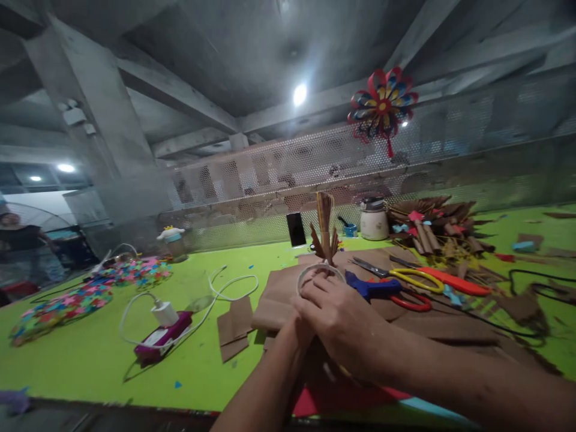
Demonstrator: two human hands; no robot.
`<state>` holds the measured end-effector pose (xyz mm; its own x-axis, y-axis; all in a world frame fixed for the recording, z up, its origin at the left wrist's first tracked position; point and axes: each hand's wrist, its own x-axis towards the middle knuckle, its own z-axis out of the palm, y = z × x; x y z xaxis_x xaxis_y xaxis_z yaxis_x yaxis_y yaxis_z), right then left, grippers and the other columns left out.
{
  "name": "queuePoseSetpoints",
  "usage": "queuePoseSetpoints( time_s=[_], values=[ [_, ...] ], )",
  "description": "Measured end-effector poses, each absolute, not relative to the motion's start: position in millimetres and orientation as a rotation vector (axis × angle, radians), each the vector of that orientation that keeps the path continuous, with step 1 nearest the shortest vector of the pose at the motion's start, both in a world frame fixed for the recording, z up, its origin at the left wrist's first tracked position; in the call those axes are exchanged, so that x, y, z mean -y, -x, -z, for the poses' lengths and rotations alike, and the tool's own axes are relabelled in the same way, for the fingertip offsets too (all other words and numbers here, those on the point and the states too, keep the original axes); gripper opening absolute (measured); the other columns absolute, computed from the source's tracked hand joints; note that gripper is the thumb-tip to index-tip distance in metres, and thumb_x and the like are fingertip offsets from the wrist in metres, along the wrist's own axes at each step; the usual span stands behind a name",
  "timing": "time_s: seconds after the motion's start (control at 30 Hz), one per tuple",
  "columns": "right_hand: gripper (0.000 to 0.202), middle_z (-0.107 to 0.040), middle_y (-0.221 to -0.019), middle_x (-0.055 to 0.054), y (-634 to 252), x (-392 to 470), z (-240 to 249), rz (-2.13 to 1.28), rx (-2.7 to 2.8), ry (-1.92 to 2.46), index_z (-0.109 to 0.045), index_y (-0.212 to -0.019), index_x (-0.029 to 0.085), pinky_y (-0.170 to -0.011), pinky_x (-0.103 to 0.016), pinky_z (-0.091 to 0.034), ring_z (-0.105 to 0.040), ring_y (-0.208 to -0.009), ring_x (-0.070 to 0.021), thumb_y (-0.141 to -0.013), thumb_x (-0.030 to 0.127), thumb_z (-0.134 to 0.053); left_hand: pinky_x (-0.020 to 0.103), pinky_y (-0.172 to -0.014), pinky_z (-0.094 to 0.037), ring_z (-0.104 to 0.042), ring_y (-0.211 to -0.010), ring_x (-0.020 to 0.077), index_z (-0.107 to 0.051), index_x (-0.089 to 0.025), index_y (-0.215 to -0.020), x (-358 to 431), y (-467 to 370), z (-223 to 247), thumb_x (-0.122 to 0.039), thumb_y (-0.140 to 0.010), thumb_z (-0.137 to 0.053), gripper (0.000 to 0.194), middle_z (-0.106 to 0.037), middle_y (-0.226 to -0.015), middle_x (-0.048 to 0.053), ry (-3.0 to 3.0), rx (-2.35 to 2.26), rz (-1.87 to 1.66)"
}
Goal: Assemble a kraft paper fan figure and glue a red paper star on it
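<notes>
Both my hands meet at a round, white-rimmed ring (300, 277), over brown paper (279, 294) in front of me. My right hand (339, 306) lies across the top, its fingers bent together and reaching into the ring. Beneath it is my left hand (303, 329), crossed by the right one; its fingers are mostly hidden. Just behind the ring stands a folded brown paper piece (324, 231) with a fanned base. A blue glue gun (373, 287) touches the right side of my right hand, with yellow-handled scissors (416, 277) and red-handled scissors (411, 302) close by.
Left on the green table (202, 372) lie a purple power strip (164, 339), a white cable (234, 294) and colourful paper garlands (63, 306). At the back stand a phone (296, 230) and a white jar (374, 222). Brown paper fans (432, 225) pile up at right. A person (20, 246) is far left.
</notes>
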<state>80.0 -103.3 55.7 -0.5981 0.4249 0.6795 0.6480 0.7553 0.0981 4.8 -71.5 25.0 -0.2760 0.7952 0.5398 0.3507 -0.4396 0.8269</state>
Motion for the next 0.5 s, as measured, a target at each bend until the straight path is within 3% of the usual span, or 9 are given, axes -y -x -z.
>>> queuePoseSetpoints(
  time_s=[0.1, 0.27, 0.5],
  values=[
    [0.022, -0.057, -0.085, -0.013, -74, 107, -60, 0.552, 2.265, 0.825, -0.057, -0.098, 0.01, -0.079, -0.043, -0.033, -0.046, -0.085, -0.0238, -0.081, 0.02, -0.046, 0.051, -0.082, -0.031, -0.045, -0.072, 0.021, -0.063, -0.017, -0.082, 79, -14, -28, -0.031, -0.079, -0.041, 0.027, -0.05, -0.071, 0.007, -1.716, -1.552, -1.809],
    [0.023, -0.059, -0.083, -0.013, -76, 119, -63, 0.598, 2.225, 0.779, -0.057, -0.097, 0.011, -0.078, -0.044, -0.032, -0.046, -0.086, -0.0241, -0.084, 0.024, -0.044, 0.04, -0.077, -0.04, -0.044, -0.064, 0.0167, -0.06, -0.021, -0.082, 86, -3, -28, -0.035, -0.078, -0.046, 0.02, -0.044, -0.061, 0.001, -1.697, -1.325, -1.754],
    [0.021, -0.06, -0.081, -0.012, -88, 122, -60, 0.558, 2.232, 0.691, -0.057, -0.099, 0.012, -0.078, -0.043, -0.034, -0.048, -0.085, -0.0236, -0.082, 0.02, -0.047, 0.028, -0.057, -0.042, -0.036, -0.048, 0.0114, -0.058, -0.023, -0.07, 83, 20, -37, -0.021, -0.076, -0.051, 0.009, -0.04, -0.057, -0.002, -1.169, -0.77, -1.352]
  ],
)
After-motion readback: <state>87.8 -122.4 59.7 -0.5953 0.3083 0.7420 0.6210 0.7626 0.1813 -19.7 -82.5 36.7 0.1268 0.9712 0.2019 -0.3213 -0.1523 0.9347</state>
